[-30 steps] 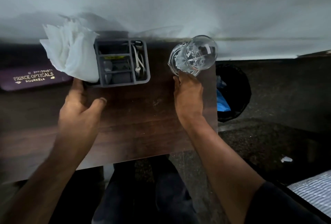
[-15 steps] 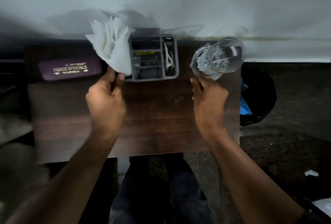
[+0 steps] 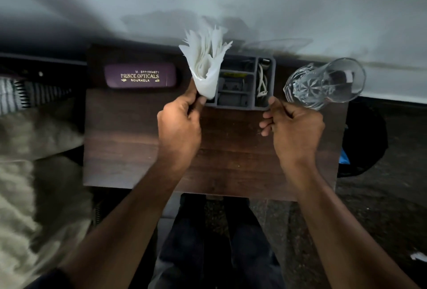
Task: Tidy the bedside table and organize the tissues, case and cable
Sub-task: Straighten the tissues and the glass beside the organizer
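Inside grey organizer point(image 3: 245, 104): white cable point(image 3: 262, 81); tissues point(image 3: 205, 67) at left end.

My dark matt wood table point(image 3: 138, 138) holds soft white paper tissues point(image 3: 205, 64), a matt grey plastic organizer point(image 3: 240, 104), and cut clear glass point(image 3: 323, 83).

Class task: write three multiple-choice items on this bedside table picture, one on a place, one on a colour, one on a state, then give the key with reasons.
1. Where does the spectacle case lie?
A. left of the organiser
B. in the organiser
C. on the floor

2. What colour are the tissues?
A. blue
B. white
C. purple

3. What is the left hand doing?
A. resting flat
B. holding the glass
C. gripping the tissues

Key: 1 A, it lies on the table left of the grey organiser. 2 B, the bunch is white. 3 C, fingers pinch its lower end.
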